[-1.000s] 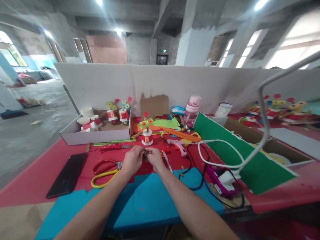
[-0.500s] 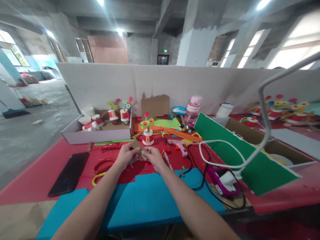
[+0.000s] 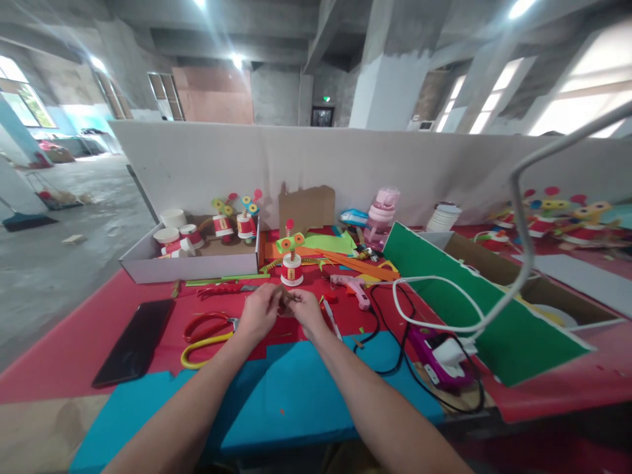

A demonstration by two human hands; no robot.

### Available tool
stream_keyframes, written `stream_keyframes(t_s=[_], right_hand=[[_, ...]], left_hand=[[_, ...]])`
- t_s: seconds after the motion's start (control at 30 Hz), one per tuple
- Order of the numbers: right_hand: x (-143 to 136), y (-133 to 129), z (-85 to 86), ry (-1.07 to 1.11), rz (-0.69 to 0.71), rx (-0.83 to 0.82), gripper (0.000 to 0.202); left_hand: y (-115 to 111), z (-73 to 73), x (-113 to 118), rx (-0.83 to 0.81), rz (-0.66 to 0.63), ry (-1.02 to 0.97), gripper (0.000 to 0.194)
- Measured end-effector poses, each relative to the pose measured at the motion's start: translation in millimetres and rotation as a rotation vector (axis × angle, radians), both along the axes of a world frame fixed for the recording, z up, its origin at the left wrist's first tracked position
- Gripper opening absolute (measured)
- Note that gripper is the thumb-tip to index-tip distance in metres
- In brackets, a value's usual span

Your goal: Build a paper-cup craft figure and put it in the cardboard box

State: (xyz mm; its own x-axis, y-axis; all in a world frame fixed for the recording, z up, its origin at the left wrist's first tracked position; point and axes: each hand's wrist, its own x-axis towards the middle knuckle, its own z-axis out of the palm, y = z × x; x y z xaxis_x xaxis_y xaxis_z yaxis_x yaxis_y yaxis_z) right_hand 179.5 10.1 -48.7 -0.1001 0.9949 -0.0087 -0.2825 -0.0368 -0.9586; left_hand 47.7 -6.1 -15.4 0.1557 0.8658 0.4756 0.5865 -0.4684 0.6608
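A small piece of brown cardboard (image 3: 286,304) is pinched between my two hands, partly covered by the fingers. My left hand (image 3: 261,309) grips its left side with curled fingers, and my right hand (image 3: 307,311) grips its right side. Just beyond them a paper-cup figure (image 3: 291,264) stands upright, with a red and white cup body, a green head with orange eyes and a red disc on top. Left of my left hand lie scissors (image 3: 203,349) with one yellow and one red handle. A white pen-like tool (image 3: 332,317) lies right of my right hand.
A pink glue gun (image 3: 356,289) with a black cable lies at right, near a purple power strip (image 3: 439,368). A white box (image 3: 197,271) of cups and figures stands back left. A green board (image 3: 474,316) leans at right. A phone (image 3: 135,342) lies left, blue sheets (image 3: 306,395) in front.
My left hand has shifted right and turned, its fingers now closing over the cardboard, which shows less than before. More of the scissors is exposed. My right hand has barely moved.
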Motion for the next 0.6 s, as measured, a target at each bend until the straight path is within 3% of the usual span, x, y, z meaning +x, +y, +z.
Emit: stream_keyframes(t_s=[0.13, 0.3, 0.47, 0.6], right_hand=[[0, 2, -1.0, 0.004, 0.083, 0.068, 0.03], [1, 4, -1.9, -0.013, 0.114, 0.108, 0.028], [2, 5, -3.9, -0.059, 0.061, 0.114, 0.026], [-2, 3, -2.9, -0.049, 0.014, 0.057, 0.024]], left_hand=[[16, -5.2, -10, -0.254, -0.027, -0.426, 0.02], [18, -5.1, -9, -0.369, -0.138, -0.599, 0.025], [20, -9.5, -10, -0.347, -0.104, -0.539, 0.021], [10, -5.5, -6, -0.104, 0.011, -0.18, 0.011]])
